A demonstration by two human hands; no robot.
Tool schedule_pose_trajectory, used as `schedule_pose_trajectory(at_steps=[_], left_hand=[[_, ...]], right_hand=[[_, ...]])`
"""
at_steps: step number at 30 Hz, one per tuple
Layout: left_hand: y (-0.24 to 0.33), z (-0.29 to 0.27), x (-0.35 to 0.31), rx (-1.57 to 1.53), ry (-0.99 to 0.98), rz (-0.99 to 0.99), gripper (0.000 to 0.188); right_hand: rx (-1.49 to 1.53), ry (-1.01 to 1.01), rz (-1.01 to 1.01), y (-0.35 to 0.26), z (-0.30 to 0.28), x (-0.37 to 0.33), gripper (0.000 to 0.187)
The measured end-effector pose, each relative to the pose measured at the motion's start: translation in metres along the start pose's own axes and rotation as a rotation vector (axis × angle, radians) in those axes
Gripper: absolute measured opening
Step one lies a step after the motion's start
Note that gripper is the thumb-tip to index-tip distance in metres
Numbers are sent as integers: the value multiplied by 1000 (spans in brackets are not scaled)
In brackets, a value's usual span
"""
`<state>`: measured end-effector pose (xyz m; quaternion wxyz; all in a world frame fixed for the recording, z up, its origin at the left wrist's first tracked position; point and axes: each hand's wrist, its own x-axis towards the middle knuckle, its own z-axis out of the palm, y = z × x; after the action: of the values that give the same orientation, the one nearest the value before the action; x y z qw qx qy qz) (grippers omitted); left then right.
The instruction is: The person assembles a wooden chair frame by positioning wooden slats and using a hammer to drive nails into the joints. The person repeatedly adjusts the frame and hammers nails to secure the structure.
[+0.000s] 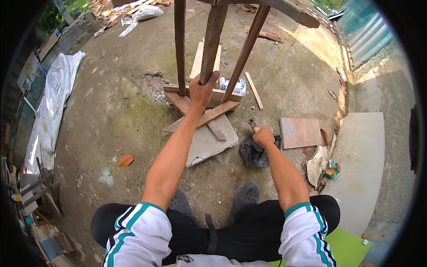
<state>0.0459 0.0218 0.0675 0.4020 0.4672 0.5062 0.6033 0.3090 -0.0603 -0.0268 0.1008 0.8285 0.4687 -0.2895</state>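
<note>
My left hand [202, 92] is wrapped round the lower part of the middle post [212, 40] of a brown wooden frame. Dark slats stand to either side of that post, a left slat [179, 49] and a right slat [247, 49]. At the frame's foot, crossed wooden strips [215, 115] rest over a pale concrete slab [213, 143]. A hammer [255, 128] with a light wooden handle is gripped in my right hand [264, 137], apart from the frame. Just below that hand lies a black plastic bag [253, 153], its contents hidden.
A white and blue container [233, 85] lies behind the frame, near a loose thin stick [254, 91]. To the right are a square wooden board [300, 132] and a pale sheet [359, 155] by the wall. Scrap wood [42, 196] is piled at the left.
</note>
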Motion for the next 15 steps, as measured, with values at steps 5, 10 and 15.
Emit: schedule_pose_trajectory(at_steps=[5,10,15], left_hand=[[4,11,11,34,93,18,49],[1,0,43,19,216,-10,53],[45,-38,73,-145,310,-38,50]], right_hand=[[-14,-9,12,20,28,-13,43],[6,-68,-48,-7,22,-5,48],[112,197,-281,-49,-50,2,43]])
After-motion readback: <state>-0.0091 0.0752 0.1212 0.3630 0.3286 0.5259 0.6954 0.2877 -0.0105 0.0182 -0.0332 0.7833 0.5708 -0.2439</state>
